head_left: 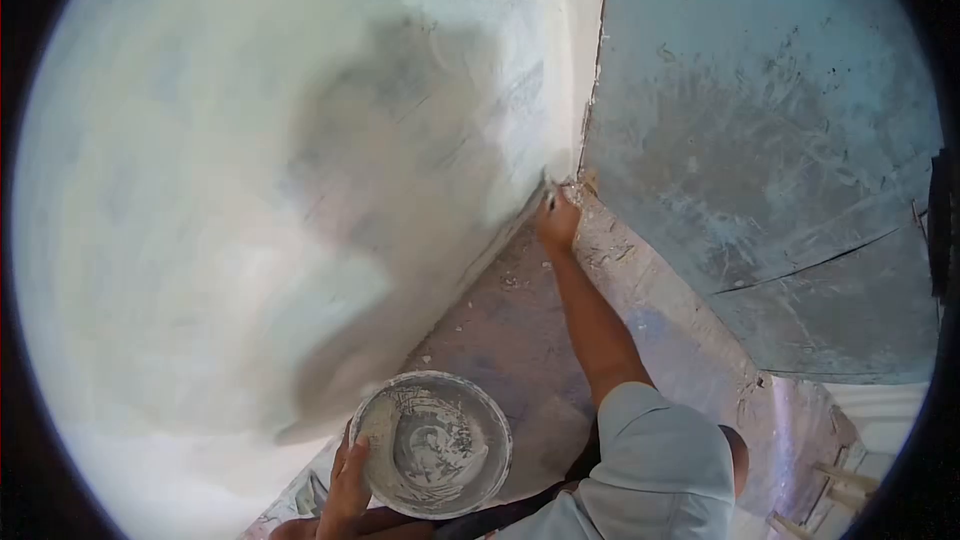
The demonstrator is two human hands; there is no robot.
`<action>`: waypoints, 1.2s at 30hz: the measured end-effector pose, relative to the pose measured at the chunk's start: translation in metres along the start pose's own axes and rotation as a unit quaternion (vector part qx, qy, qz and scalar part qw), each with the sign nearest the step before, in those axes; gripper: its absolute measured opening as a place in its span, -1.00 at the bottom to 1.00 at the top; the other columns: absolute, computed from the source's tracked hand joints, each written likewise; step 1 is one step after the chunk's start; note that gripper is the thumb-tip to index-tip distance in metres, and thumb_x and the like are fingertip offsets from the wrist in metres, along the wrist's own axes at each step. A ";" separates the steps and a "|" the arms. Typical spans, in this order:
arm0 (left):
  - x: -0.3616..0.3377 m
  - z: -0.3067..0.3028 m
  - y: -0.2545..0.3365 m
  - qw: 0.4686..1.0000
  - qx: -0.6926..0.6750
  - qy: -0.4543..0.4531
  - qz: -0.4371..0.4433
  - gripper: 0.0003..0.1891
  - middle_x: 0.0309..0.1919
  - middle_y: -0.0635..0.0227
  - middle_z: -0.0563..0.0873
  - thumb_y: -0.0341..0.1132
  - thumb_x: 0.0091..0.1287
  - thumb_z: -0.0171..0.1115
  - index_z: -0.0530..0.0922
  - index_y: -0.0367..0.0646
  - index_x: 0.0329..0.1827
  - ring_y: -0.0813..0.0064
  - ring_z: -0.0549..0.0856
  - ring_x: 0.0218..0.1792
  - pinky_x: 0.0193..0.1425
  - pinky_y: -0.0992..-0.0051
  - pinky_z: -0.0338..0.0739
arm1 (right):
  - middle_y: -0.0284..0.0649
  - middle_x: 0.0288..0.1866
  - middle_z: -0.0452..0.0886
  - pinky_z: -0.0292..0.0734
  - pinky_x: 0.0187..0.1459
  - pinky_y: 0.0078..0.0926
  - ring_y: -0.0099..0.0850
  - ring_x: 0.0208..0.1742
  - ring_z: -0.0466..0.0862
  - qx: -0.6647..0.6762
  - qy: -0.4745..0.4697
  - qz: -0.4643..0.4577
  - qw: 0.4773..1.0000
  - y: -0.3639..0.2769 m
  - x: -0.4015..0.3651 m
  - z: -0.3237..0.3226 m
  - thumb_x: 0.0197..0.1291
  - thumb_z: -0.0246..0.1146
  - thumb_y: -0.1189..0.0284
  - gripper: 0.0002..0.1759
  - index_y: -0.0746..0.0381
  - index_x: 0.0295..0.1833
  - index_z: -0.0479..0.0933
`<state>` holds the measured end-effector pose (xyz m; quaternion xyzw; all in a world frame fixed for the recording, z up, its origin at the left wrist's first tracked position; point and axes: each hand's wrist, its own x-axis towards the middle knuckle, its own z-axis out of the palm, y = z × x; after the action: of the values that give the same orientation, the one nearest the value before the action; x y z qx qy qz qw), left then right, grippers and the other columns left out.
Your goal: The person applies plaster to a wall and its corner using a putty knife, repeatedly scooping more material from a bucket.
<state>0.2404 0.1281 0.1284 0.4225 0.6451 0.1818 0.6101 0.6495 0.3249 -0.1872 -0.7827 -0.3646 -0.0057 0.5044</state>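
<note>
Low, left hand (346, 488) holds bowl (372, 418); right hand (557, 222) at plastered wall (250, 190).

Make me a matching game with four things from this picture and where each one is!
Things:
1. round grey metal bowl, smeared with plaster
2. right hand
3. smooth white wall
4. scuffed blue-grey panel

Places:
A. holds a small tool at the bottom corner
B. gripped at its rim by the left hand
C. fills the left side
D. stands on the right side

Pairs: 1-B, 2-A, 3-C, 4-D
</note>
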 end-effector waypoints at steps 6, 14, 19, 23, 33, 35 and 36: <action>-0.002 -0.003 0.007 0.999 -0.025 0.000 -0.035 -0.42 0.29 0.19 0.53 -0.09 0.58 -0.07 0.20 -0.22 0.55 0.40 0.49 0.27 0.39 0.45 0.31 | 0.05 -0.60 0.51 0.43 -0.50 -0.20 -0.05 -0.60 0.57 0.062 -0.034 -0.020 0.997 -0.002 -0.035 -0.028 0.20 0.26 0.45 -0.68 0.23 0.08 0.66; 0.003 -0.003 0.008 0.999 0.017 -0.026 0.016 -0.40 0.35 0.13 0.48 -0.10 0.58 -0.08 0.18 -0.28 0.56 0.33 0.43 0.35 0.46 0.41 0.24 | 0.18 -0.07 0.69 0.61 -0.04 -0.12 0.13 -0.10 0.70 -0.020 0.099 -0.017 0.995 -0.016 0.056 -0.026 0.17 0.23 0.53 -0.58 0.31 0.18 0.60; 0.001 -0.002 0.005 1.000 0.015 -0.002 0.004 -0.40 0.37 0.11 0.46 -0.11 0.58 -0.08 0.19 -0.29 0.55 0.32 0.41 0.38 0.48 0.39 0.21 | 0.17 -0.15 0.71 0.61 -0.21 -0.15 0.03 -0.25 0.74 0.082 0.145 -0.059 0.984 -0.029 0.042 -0.002 0.17 0.22 0.55 -0.51 0.23 0.27 0.59; 0.009 -0.012 -0.006 0.998 0.005 -0.056 0.013 -0.39 0.38 0.12 0.45 -0.12 0.57 -0.05 0.18 -0.29 0.56 0.31 0.40 0.39 0.50 0.38 0.18 | 0.21 -0.19 0.71 0.60 -0.30 -0.18 -0.05 -0.34 0.73 0.090 0.027 -0.005 0.996 -0.038 -0.012 0.009 0.19 0.22 0.54 -0.49 0.37 0.30 0.53; 0.001 -0.003 0.020 0.998 0.020 -0.053 0.020 -0.44 0.36 0.17 0.47 -0.17 0.58 -0.06 0.21 -0.29 0.54 0.38 0.43 0.36 0.47 0.42 0.24 | 0.10 -0.42 0.64 0.56 -0.32 -0.17 0.00 -0.39 0.69 0.053 -0.011 -0.007 0.998 -0.056 -0.085 -0.025 0.19 0.23 0.49 -0.60 0.30 0.17 0.61; 0.003 -0.006 0.016 0.998 0.000 -0.062 0.024 -0.44 0.36 0.18 0.47 -0.16 0.58 -0.06 0.21 -0.29 0.54 0.39 0.42 0.36 0.47 0.42 0.23 | 0.10 -0.42 0.66 0.56 -0.29 -0.13 0.03 -0.40 0.69 0.051 0.040 0.058 0.996 -0.034 -0.044 -0.025 0.20 0.22 0.46 -0.67 0.35 0.05 0.64; 0.007 -0.006 0.012 0.997 -0.021 -0.072 0.031 -0.43 0.36 0.18 0.47 -0.16 0.58 -0.06 0.20 -0.29 0.54 0.39 0.42 0.36 0.47 0.42 0.23 | 0.11 -0.43 0.66 0.55 -0.29 -0.12 0.05 -0.40 0.68 0.074 0.063 0.052 0.994 -0.012 -0.022 -0.018 0.21 0.22 0.46 -0.68 0.37 0.03 0.64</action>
<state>0.2395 0.1419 0.1347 0.4411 0.5823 0.1833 0.6579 0.6333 0.3010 -0.1774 -0.7591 -0.2898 -0.0018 0.5829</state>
